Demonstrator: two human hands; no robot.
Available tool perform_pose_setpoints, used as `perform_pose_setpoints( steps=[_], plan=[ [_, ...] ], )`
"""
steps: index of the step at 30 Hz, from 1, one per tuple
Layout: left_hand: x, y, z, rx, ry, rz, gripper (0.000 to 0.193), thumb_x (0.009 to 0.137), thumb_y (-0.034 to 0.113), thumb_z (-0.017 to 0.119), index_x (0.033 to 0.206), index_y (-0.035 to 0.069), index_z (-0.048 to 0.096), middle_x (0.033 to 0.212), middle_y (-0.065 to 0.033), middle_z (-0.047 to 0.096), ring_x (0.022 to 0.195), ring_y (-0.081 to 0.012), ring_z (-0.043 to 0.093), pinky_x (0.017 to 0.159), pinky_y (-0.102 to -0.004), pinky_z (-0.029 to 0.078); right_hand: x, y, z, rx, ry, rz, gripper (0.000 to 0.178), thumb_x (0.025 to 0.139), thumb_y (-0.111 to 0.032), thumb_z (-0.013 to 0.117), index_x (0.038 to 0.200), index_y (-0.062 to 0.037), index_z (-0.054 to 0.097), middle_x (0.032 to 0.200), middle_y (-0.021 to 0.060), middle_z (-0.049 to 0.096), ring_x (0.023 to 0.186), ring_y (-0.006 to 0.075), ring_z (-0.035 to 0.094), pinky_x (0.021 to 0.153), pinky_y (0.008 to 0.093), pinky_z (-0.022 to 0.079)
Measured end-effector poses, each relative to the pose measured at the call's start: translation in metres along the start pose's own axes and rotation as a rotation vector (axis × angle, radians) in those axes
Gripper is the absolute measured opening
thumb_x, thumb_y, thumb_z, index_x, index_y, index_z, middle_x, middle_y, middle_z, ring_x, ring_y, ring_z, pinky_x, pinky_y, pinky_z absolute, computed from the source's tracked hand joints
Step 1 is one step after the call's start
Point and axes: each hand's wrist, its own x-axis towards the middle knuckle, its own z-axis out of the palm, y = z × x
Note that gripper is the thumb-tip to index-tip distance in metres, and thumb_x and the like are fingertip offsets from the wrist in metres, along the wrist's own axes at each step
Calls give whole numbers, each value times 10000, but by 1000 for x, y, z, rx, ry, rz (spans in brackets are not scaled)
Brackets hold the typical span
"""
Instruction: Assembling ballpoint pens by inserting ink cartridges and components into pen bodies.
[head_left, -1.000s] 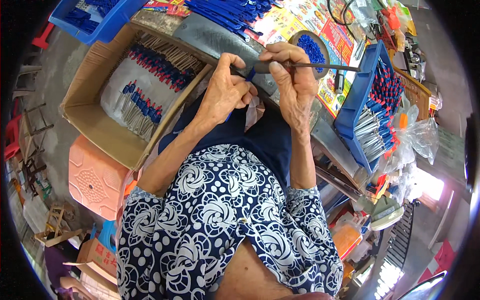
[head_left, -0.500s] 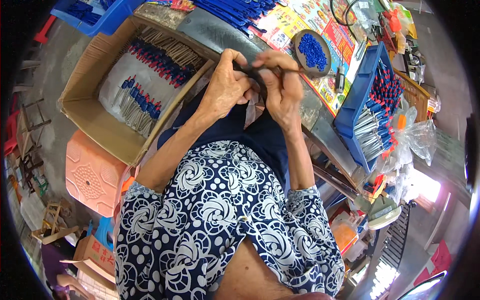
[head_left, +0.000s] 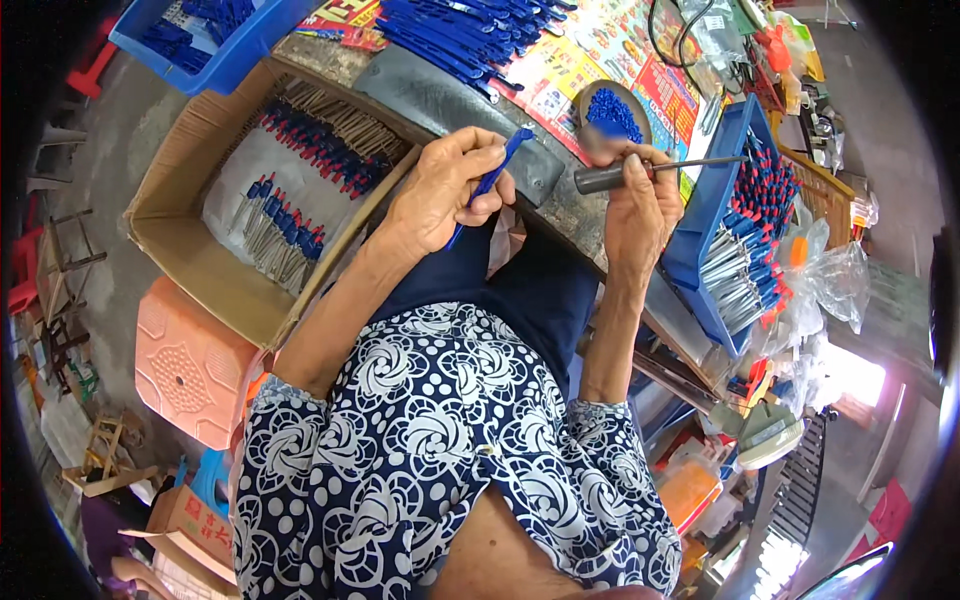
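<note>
My left hand (head_left: 440, 190) pinches a slim blue plastic strip (head_left: 492, 178), tilted with its upper end near the table edge. In my right hand (head_left: 640, 220) is a screwdriver-like tool with a dark handle (head_left: 598, 180) and a thin metal shaft (head_left: 710, 162) pointing right. A fingertip of that hand reaches to a round dish (head_left: 643, 102) of small blue pieces (head_left: 612, 108); the fingertip is blurred, with a blue smear at it, and I cannot tell whether it holds a piece. The two hands are apart.
An open cardboard box (head_left: 165, 180) at left holds rows of metal rods with blue and red ends. Similar rods fill a blue tray (head_left: 690, 225) at right. Blue strips (head_left: 465, 35) lie beyond a dark pad (head_left: 425, 92). A blue bin (head_left: 205, 75) stands upper left.
My hands, together before over a dark thing, have parted. The right has moved right to the dish with the dark-handled tool; the blue strip now shows in the left.
</note>
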Motion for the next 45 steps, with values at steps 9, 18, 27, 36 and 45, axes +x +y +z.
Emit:
perform_pose_setpoints(
  steps=[9, 18, 27, 36, 45],
  plan=[
    [7, 1, 1, -187, -183, -164, 170, 897, 166, 444, 957, 18, 504, 613, -55, 485, 371, -42, 290, 329, -171, 217, 2, -5, 18, -167, -116, 234, 207, 830, -69, 538, 991, 58, 562, 742, 79, 583, 648, 123, 511, 638, 247, 415],
    [12, -2, 7, -242, -321, -282, 139, 897, 155, 448, 858, 24, 477, 661, -108, 549, 390, -65, 360, 349, -171, 274, 11, 5, 22, -179, -239, 333, 180, 787, -111, 635, 858, 43, 574, 640, 32, 539, 529, 84, 477, 497, 206, 381],
    [8, -3, 10, 134, -141, 42, 151, 825, 89, 545, 935, -2, 496, 711, -99, 562, 503, -72, 435, 382, -163, 293, 17, 13, 24, -122, -180, 409, 187, 786, -120, 644, 823, 40, 555, 618, 25, 524, 491, 79, 457, 461, 198, 365],
    [11, -6, 9, 139, -115, 55, 147, 827, 71, 536, 943, -4, 487, 710, -103, 562, 516, -61, 434, 389, -154, 272, 15, 18, 24, -8, -159, 422, 201, 798, -137, 630, 837, 47, 561, 617, 31, 533, 509, 74, 467, 468, 192, 363],
    [14, -4, 12, 75, -106, 37, 139, 817, 49, 531, 914, -32, 470, 686, -120, 558, 501, -70, 427, 377, -167, 271, 12, 17, 20, 34, -170, 409, 201, 790, -103, 621, 891, 56, 552, 663, 32, 542, 550, 76, 478, 510, 192, 382]
  ],
)
